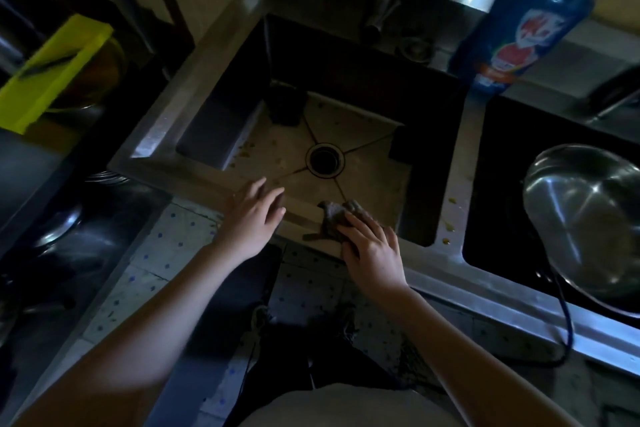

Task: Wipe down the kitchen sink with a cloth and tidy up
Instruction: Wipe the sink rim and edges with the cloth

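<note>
Cloth point(333, 217): a dark, crumpled rag draped over the front rim of the sink point(298, 212). Its far end hangs into the basin beyond the fingertips. Its near part lies under the right hand point(372, 250).

Grip state, right hand: not clenched. The fingers are laid nearly straight and spread on top of the cloth, pressing it to the rim; nothing is curled around it.

Grip state, left hand point(254, 218): released, holding nothing. Its fingers are straight and slightly fanned over the same rim, near the cloth on its left side and apart from it. Whether the palm touches the rim cannot be told.

Beyond the pressing fingers, the basin floor slopes to a round drain point(325, 160), with yellowish specks point(246, 149) scattered left of it. Farther out, directly past the drain, the faucet point(383, 0) stands on the back ledge.

To the right of the pressing hand, yellow drops point(449, 227) sit on the divider strip. Past the divider lies a second basin point(502, 184) holding a tilted steel bowl point(585, 218), and a dark cable point(565, 315) runs over its front rim. A blue bottle point(519, 28) stands on the ledge at the far right.

Well to the left of both hands, a yellow-green board point(52, 76) rests tilted.
</note>
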Demonstrator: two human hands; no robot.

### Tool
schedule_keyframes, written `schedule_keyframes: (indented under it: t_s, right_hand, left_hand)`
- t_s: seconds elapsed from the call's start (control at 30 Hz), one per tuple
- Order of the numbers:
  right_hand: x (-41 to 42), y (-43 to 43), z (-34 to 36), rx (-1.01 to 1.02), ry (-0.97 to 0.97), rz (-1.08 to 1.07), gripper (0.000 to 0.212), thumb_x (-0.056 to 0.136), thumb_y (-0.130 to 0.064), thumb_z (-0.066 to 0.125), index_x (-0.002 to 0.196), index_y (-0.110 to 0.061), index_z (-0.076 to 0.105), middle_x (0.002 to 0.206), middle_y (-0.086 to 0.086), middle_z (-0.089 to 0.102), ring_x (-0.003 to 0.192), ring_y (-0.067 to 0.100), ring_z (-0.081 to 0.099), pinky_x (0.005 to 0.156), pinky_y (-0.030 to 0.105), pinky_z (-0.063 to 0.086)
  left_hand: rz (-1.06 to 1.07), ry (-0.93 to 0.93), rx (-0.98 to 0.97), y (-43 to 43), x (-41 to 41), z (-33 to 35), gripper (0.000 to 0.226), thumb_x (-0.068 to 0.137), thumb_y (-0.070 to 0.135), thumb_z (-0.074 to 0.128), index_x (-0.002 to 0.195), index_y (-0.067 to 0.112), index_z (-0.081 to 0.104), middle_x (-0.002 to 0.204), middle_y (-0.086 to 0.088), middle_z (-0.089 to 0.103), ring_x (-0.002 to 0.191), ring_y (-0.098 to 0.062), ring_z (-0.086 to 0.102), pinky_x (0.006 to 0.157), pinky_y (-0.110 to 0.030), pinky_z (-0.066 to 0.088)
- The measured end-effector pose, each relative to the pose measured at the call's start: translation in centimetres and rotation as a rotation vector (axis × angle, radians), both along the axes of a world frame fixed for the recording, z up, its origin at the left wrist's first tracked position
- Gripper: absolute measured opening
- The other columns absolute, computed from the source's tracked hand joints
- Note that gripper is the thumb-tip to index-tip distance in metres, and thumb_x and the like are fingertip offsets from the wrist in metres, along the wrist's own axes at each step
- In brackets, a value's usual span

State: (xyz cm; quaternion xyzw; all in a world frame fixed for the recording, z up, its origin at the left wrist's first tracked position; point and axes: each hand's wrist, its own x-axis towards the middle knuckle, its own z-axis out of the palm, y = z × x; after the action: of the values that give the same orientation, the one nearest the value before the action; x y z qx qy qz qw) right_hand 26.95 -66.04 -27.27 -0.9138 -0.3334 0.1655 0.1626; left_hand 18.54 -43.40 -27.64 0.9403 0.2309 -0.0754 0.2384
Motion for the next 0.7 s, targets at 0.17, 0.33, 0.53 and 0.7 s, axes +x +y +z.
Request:
schedule_keyframes:
  t_s: [0.17,0.33,0.53,0.7]
  right_hand:
    - [1.2,-4.8,0.2,0.008,-0.03,-0.016,0.037,0.088,-0.022,0.055,0.124,-0.025,0.062,0.145,-0.009,0.047,0.14,0.017,0.035,0.113,0.047,0.022]
    - [2.8,-9.4,0.2,0.02,-0.082,0.007,0.036,0.079,-0.014,0.064,0.114,-0.02,0.068,0.137,-0.005,0.056,0.135,0.021,0.044,0.111,0.054,0.03]
    - [5.4,-13.3,0.1,0.014,-0.109,0.097,0.034,0.077,-0.007,0.062,0.106,-0.022,0.072,0.132,-0.007,0.06,0.133,0.023,0.046,0.109,0.05,0.036]
    - [7.5,-14.8,-0.1,0.122,-0.167,0.139,0.022,0.08,-0.018,0.053,0.089,-0.023,0.073,0.121,-0.005,0.068,0.126,0.026,0.054,0.108,0.043,0.039]
  left_hand:
    - [-0.009,-0.005,-0.058,-4.4,2.1,0.4,0.041,0.095,0.039,0.043,0.135,0.026,0.044,0.152,-0.005,0.025,0.138,-0.029,0.022,0.111,-0.044,0.02]
    - [-0.016,-0.007,-0.081,-7.9,4.0,0.9,0.041,0.096,0.036,0.044,0.135,0.024,0.044,0.152,-0.007,0.024,0.139,-0.03,0.022,0.115,-0.049,0.015]
    - [-0.049,0.026,-0.099,-11.2,5.2,0.8,0.042,0.096,0.035,0.044,0.137,0.024,0.042,0.153,-0.005,0.021,0.139,-0.03,0.018,0.114,-0.047,0.014]
    - [-0.034,0.046,-0.126,-12.7,5.8,0.2,0.043,0.095,0.032,0.048,0.137,0.022,0.042,0.151,-0.006,0.025,0.137,-0.034,0.02,0.112,-0.048,0.018]
